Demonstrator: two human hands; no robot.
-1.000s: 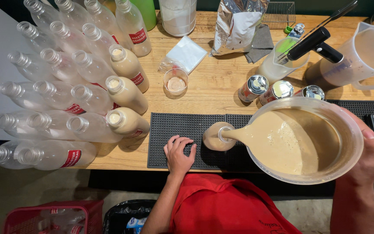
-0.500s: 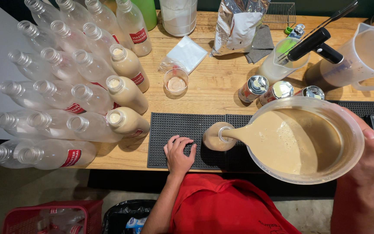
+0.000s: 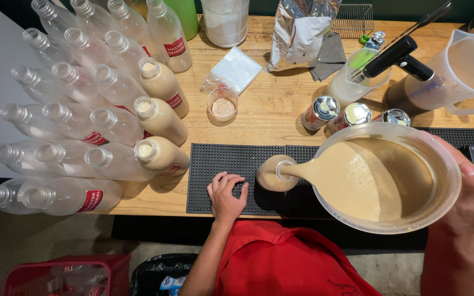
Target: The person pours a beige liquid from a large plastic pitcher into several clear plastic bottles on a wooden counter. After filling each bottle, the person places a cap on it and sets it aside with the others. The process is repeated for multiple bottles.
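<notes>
Firstly, right hand (image 3: 470,200): fingers wrapped over the far rim of the jug (image 3: 440,164), gripping it, forearm coming up from the lower right. Jug tipped left, spout pointing at the bottle (image 3: 272,174); beige liquid runs from spout into the bottle's mouth. Bottle stands upright on the mat (image 3: 215,164), nearly full. Left hand (image 3: 227,193): palm down, fingers spread and flat on the mat just left of the bottle, holding nothing. Further left on the table (image 3: 270,115), three filled bottles (image 3: 161,118), then rows of empty bottles (image 3: 72,115). Behind: small cup (image 3: 222,105), three cans (image 3: 352,114)
</notes>
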